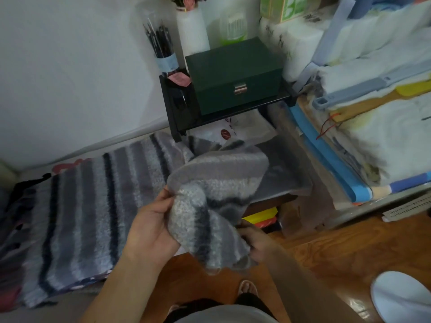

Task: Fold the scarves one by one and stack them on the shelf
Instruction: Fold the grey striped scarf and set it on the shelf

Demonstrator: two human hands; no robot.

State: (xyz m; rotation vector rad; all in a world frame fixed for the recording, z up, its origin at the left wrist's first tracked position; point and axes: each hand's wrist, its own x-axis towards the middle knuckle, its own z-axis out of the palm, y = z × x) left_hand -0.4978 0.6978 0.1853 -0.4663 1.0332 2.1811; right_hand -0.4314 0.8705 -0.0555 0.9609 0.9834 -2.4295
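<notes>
A long grey, white and dark striped scarf [88, 210] lies spread across the bed on the left, its dark fringe at the far left. Its right end is lifted and doubled over in front of me. My left hand [151, 227] grips that raised end at its left edge, thumb on top of the fabric. My right hand [254, 243] pinches the lower right corner of the same end, partly hidden behind the cloth. A small black shelf [172, 108] stands beyond the scarf, with a dark green box [233, 73] on top.
White vase [192, 31] and a cup of brushes [163, 54] stand behind the box. A folded grey cloth [279, 169] lies under the shelf's right side. Stacked bins with white bedding [377, 127] fill the right. Wooden floor [338, 252] lies below, a white slipper [401, 297] at lower right.
</notes>
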